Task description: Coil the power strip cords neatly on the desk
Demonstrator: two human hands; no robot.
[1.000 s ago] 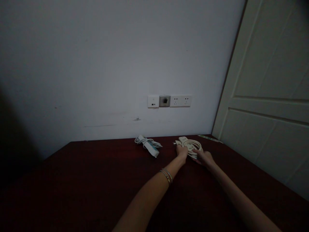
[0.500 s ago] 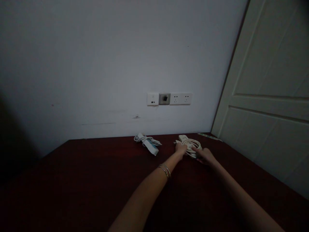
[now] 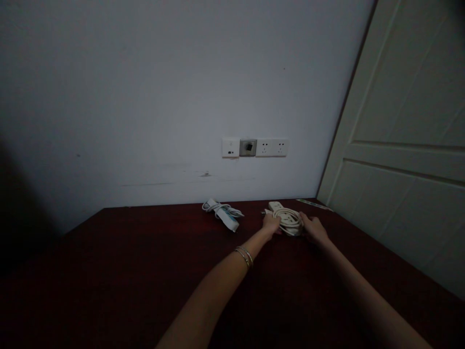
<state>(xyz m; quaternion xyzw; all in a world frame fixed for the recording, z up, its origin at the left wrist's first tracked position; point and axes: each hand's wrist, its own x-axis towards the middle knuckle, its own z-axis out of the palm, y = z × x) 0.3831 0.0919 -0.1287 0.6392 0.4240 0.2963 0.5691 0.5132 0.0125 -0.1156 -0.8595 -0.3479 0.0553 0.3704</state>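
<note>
A white power strip (image 3: pixel 275 206) lies on the dark red tabletop, its cord (image 3: pixel 288 219) wound in loops over it. My left hand (image 3: pixel 271 223) is closed at the left side of the coil, close to the plug end of the cord. At the coil's right edge, my right hand (image 3: pixel 314 229) has its thumb on the loops, with the other fingers partly hidden behind and below. To the left sits a second white power strip (image 3: pixel 228 221), wrapped in its own cord, touched by neither hand.
Wall sockets (image 3: pixel 271 148) and a grey switch plate (image 3: pixel 248 148) are set in the pale wall behind the tabletop (image 3: pixel 152 252). A panelled door (image 3: pixel 399 145) stands at the right. A thin printed strip (image 3: pixel 314 204) lies near the back right corner.
My right hand has shifted slightly right, its thumb moving from the top of the loops to their outer edge. My left hand stays at the coil's left side.
</note>
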